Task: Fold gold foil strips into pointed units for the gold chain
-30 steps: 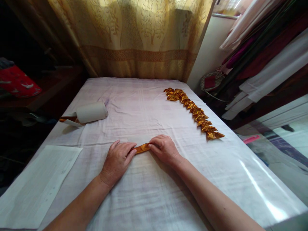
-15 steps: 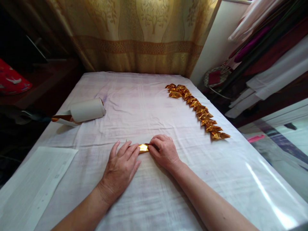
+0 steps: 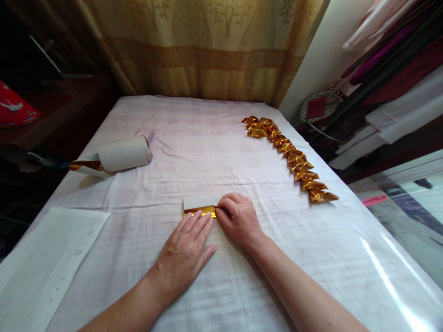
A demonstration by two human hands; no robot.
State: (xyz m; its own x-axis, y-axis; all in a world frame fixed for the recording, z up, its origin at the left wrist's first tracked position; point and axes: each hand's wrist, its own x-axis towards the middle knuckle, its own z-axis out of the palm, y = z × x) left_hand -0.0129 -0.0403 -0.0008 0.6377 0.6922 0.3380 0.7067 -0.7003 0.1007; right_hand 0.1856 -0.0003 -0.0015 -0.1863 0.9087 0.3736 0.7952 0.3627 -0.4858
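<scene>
A small sheet of gold foil paper (image 3: 199,203) lies in front of me, its white back facing up and its near edge folded over to show gold. My left hand (image 3: 188,246) rests flat, fingers stretched out and their tips on the gold fold. At the right end of the fold, my right hand (image 3: 239,219) has its fingers bent and pinched on the paper; the fingertips are partly hidden. A row of folded gold foil pieces (image 3: 294,159) runs along the table's right side.
A roll of white-backed gold paper (image 3: 122,154) lies at the left, its loose end toward the table edge. Flat white sheets (image 3: 51,263) lie at the near left. A patterned curtain (image 3: 207,55) hangs behind the cloth-covered table (image 3: 194,133); clothes (image 3: 404,110) hang at the right.
My left hand has slid right and toward me along the fold, uncovering the paper's left part and white back. My right hand stays at the right end. The view has shifted slightly.
</scene>
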